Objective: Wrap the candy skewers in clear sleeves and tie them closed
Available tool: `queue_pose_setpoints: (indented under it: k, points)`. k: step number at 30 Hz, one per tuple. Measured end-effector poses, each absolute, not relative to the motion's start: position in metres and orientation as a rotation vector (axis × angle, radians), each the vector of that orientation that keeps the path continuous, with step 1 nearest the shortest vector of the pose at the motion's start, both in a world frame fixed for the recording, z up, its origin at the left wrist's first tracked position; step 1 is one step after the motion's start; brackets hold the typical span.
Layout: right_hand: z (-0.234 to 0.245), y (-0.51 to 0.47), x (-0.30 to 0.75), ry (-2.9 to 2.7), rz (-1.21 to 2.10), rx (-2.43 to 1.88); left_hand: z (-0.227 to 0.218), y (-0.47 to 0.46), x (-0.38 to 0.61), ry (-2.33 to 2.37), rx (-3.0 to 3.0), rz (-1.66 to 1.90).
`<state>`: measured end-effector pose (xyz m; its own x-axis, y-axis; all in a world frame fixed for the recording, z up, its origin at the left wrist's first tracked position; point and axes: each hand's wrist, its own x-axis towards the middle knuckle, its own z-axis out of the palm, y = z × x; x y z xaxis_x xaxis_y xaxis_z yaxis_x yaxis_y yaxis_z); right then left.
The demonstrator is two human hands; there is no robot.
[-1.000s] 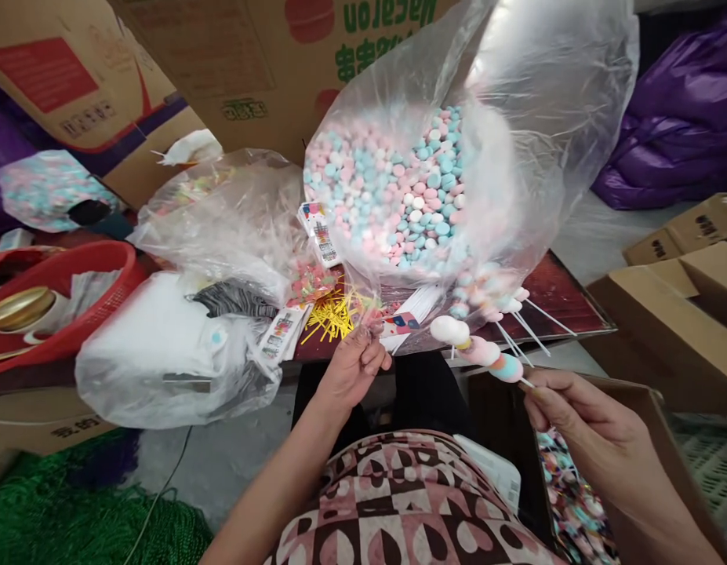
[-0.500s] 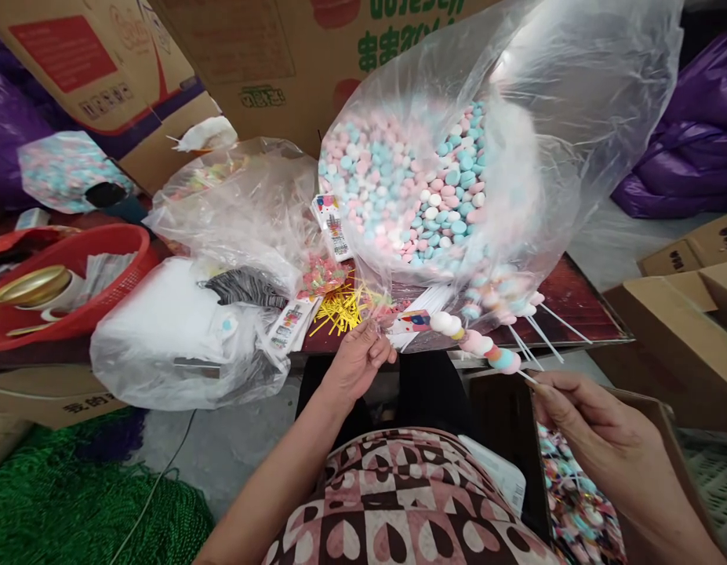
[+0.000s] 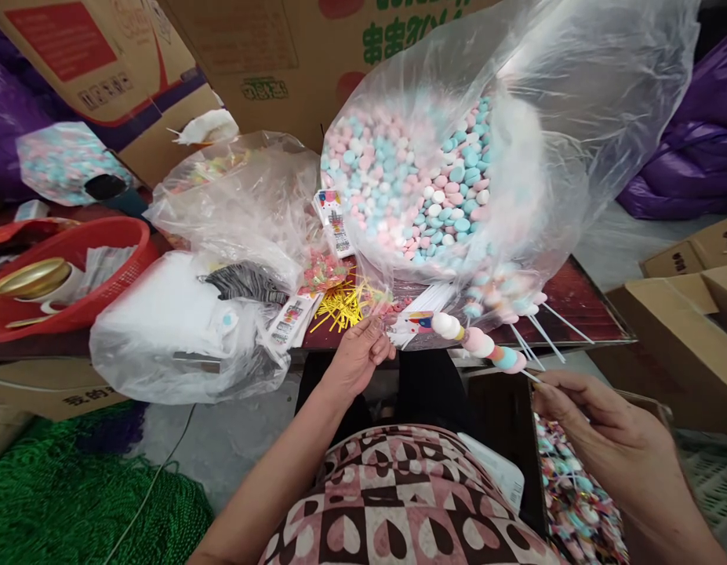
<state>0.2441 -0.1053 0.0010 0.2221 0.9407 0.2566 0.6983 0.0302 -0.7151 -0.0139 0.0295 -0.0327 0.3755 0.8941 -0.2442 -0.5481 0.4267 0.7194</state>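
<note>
A candy skewer [image 3: 478, 342] with pink, white, blue and orange sweets slants across the front of the table. My right hand [image 3: 598, 431] pinches the lower end of its white stick [image 3: 531, 376]. At the skewer's upper end, my left hand [image 3: 363, 353] has its fingers closed on what looks like a clear wrapper bearing a colourful printed label [image 3: 415, 322]. Whether the skewer's tip is inside that wrapper I cannot tell. Yellow twist ties [image 3: 339, 304] lie just beyond my left hand, and white sticks [image 3: 430, 302] lie behind the skewer.
A big clear bag of pastel candies [image 3: 445, 196] stands at the back. Finished-looking skewers [image 3: 504, 294] lie at its right. To the left are a white-filled plastic bag [image 3: 157, 322] and a red basket [image 3: 113, 271]. A box of wrapped sweets [image 3: 580, 486] sits below my right hand.
The view has shifted slightly. Both hands keep their grips, and the skewer stays in nearly the same place between them.
</note>
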Motion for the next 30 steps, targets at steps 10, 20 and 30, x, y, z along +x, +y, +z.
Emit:
queue_pose_setpoints:
  k: [10, 20, 30]
  points:
    - [-0.006, -0.103, 0.256, -1.450, 0.676, -1.744, -0.028, 0.036, -0.025, 0.721, 0.869, 0.890]
    - [-0.010, -0.089, 0.226, -1.379, 0.806, -1.652, 0.001, 0.039, -0.030, 0.598, 0.832, 0.837]
    - [-0.031, -0.079, 0.173, -0.888, 1.157, -1.437, 0.026, 0.023, -0.010, 0.420, 0.700, 1.004]
